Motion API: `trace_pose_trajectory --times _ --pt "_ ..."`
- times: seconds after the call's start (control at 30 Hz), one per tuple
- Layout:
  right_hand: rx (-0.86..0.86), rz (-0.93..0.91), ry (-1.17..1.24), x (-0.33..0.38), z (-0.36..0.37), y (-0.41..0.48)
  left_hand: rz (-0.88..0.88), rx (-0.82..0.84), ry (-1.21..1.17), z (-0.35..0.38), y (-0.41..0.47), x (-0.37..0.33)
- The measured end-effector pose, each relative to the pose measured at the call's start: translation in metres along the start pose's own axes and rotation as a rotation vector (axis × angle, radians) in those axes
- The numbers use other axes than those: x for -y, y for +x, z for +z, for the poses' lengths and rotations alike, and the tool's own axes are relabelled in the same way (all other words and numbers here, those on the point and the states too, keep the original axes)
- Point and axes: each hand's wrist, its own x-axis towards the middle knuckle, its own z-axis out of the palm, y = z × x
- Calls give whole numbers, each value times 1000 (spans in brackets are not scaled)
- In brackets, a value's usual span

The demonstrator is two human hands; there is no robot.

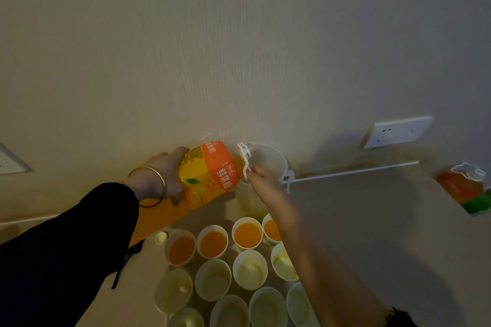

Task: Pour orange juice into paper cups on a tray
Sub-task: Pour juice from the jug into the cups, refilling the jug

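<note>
Left hand (162, 175) grips the tilted juice bottle (210, 172) labelled 鲜果橙, while right hand (263, 180) pinches its white handle (245, 164).

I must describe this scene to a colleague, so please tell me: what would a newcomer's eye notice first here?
First, the large orange plastic juice bottle, tilted on its side mid-frame before the pale wall. The left grip holds its body and the right grip pinches its white handle. Below it stands a cluster of white paper cups: the four in the back row hold orange juice, the nearer ones look empty.
</note>
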Motion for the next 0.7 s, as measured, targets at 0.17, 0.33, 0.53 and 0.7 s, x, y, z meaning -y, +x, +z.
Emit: trace_pose_trajectory --times 0.17,0.33,0.53,0.7 --pt "-4 -3 -18 -5 -1 0 -24 -3 -7 1 2 4" --pt "-3 -14 -13 -8 3 3 -29 0 -12 2 3 7" --pt "1 -35 -20 -12 4 7 -27 9 3 1 5 8" --pt "8 -37 -48 -15 4 9 -28 13 52 -2 7 8"
